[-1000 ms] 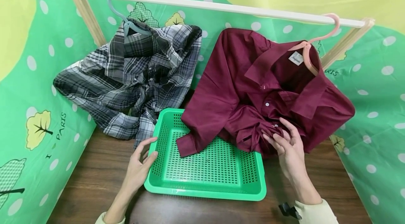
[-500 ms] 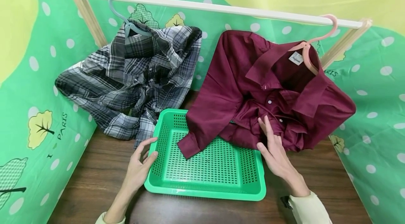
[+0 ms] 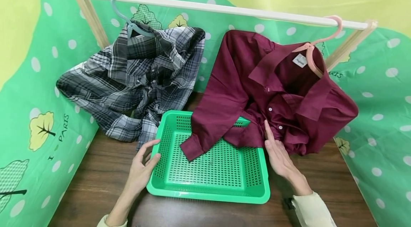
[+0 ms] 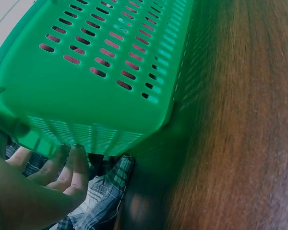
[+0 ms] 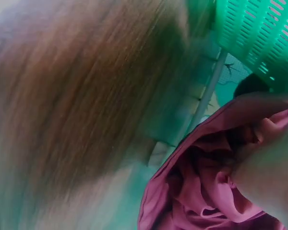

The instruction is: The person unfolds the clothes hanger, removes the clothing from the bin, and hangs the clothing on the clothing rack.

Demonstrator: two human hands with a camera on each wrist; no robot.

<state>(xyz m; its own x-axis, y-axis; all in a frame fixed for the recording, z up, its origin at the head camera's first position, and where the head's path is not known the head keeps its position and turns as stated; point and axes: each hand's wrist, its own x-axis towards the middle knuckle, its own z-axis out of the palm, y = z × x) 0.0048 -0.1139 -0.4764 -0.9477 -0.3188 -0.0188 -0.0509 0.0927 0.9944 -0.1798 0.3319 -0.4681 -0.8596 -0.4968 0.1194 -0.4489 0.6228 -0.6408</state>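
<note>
A green plastic basket (image 3: 205,170) with slotted walls sits on the brown tabletop. My left hand (image 3: 141,166) is at its left side, fingertips right against the outer wall; in the left wrist view the fingers (image 4: 79,167) lie by that wall. My right hand (image 3: 279,157) is near the basket's right rim, fingers extended, side-on against the bunched front of a maroon button-up shirt (image 3: 231,84). That shirt hangs on a pink hanger (image 3: 335,29), and one cuff (image 3: 192,147) dangles into the basket. In the right wrist view the hand (image 5: 269,177) is blurred beside the maroon cloth (image 5: 201,191).
A grey plaid shirt (image 3: 128,70) on a blue hanger (image 3: 117,6) hangs at the left, its lower part close to the basket. The white rail (image 3: 224,8) crosses the back between wooden posts (image 3: 91,20). A printed green cloth (image 3: 54,88) stands around the sides.
The right hand has come away from pinching the maroon shirt's front and moved left toward the basket, fingers straightening. The bunched cloth has loosened and shifted. The left hand stays put.
</note>
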